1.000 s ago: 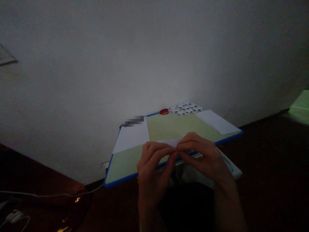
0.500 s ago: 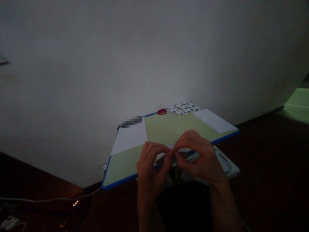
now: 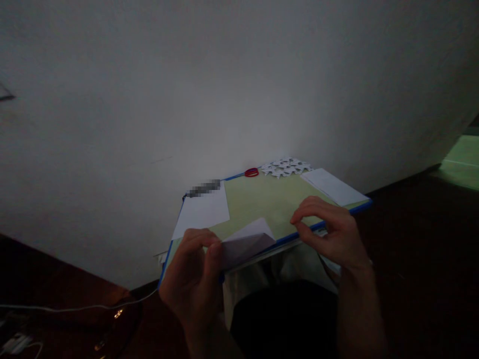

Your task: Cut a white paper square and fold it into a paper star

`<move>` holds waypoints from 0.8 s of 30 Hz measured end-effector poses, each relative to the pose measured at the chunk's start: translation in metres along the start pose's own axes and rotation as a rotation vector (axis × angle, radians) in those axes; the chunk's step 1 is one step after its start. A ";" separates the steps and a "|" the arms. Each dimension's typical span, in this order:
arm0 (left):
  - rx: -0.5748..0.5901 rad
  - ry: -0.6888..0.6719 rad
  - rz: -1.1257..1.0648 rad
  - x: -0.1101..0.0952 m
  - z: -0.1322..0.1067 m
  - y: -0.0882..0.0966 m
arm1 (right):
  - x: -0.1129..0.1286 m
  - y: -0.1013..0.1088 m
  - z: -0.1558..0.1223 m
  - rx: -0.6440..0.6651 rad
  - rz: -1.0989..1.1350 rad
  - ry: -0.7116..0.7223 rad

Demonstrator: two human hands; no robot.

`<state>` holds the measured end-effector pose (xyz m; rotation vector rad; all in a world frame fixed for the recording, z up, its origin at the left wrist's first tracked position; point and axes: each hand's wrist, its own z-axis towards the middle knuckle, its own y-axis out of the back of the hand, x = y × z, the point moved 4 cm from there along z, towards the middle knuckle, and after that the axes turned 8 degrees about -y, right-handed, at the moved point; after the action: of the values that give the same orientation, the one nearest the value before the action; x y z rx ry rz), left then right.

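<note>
A folded piece of white paper [image 3: 247, 243] is held by its left end between the thumb and fingers of my left hand [image 3: 193, 279]. The paper is tilted over the near edge of a small pale-green table [image 3: 258, 199] with a blue rim, and its right corner points up. Away from the paper, to its right, my right hand [image 3: 331, 233] hangs over the table's front edge. Its thumb and forefinger tips are together in a pinch, with nothing visible in them.
White sheets lie on the table: one at the left [image 3: 204, 212], a stack at the right [image 3: 335, 186]. Red-handled scissors [image 3: 251, 172] and several folded paper pieces [image 3: 287, 167] rest along the back, by the wall [image 3: 239, 89]. A cable [image 3: 75, 309] runs at lower left.
My hands have moved apart from where they met at the paper. The left has carried the paper leftward, showing more of it. The right has let go and shifted right.
</note>
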<state>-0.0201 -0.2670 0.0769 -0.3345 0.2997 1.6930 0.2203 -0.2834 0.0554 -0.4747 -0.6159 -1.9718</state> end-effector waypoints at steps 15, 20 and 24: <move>-0.222 0.281 0.218 0.033 -0.008 -0.002 | -0.002 -0.031 0.004 0.179 0.194 -0.040; -0.111 0.286 0.058 0.033 -0.009 -0.007 | -0.010 -0.031 0.002 0.197 0.306 -0.038; 0.091 0.309 -0.059 0.035 -0.014 -0.008 | -0.025 -0.027 -0.001 0.088 0.373 -0.178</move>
<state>-0.0162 -0.2387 0.0504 -0.5334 0.5874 1.5625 0.2077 -0.2562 0.0343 -0.6644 -0.6693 -1.5540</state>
